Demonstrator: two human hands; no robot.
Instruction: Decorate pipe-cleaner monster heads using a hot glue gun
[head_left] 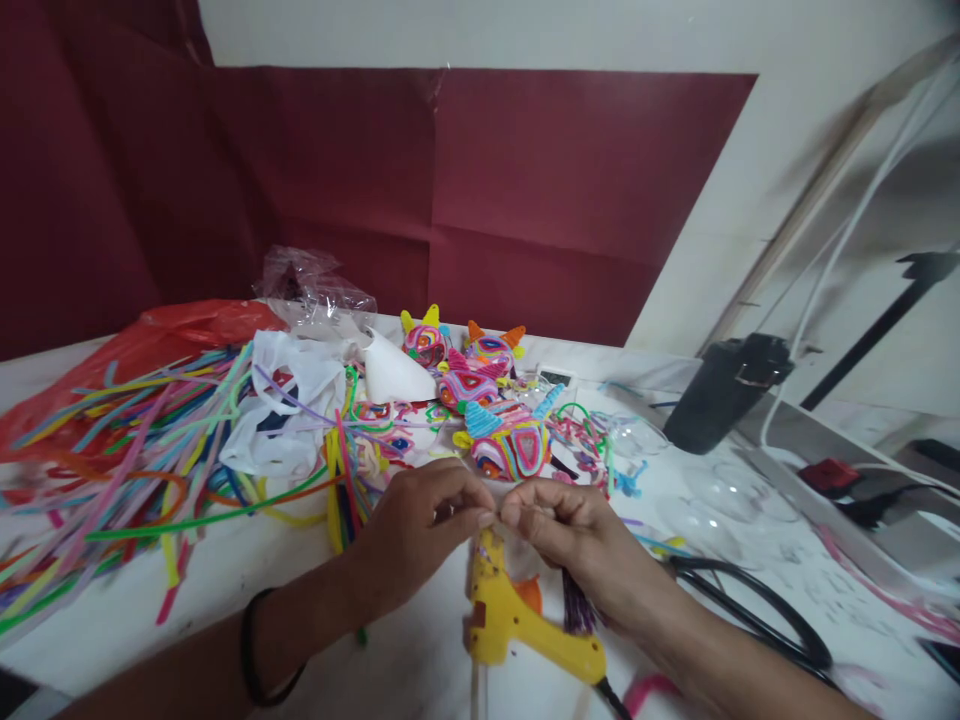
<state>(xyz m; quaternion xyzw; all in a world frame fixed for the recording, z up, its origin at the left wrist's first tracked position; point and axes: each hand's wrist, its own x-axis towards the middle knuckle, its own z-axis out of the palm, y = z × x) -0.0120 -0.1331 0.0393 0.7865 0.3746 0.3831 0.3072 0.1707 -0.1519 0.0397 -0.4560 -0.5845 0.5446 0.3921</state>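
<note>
Four pipe-cleaner figures (480, 405), one yellow glue gun (517, 620), one white cone (394, 372).

Item pinched between hands (491, 515) — too small to tell, glue gun (517, 625) nozzle hidden

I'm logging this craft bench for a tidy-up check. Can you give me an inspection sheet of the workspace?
Surface: white table, mostly covered.
Job's things: left hand and right hand meet fingertip to fingertip, pinching something too small to tell; yellow glue gun lies just below them.
Clutter: loose pipe cleaners, white bag, red bag, clear wrap, white cone, finished pipe-cleaner figures, clear domes.
Hands: both bare; a black band on the left wrist.
Cables: black cord looping at right; white cables along the wall.
Surroundings: maroon backdrop, black lamp, black stand.
</note>
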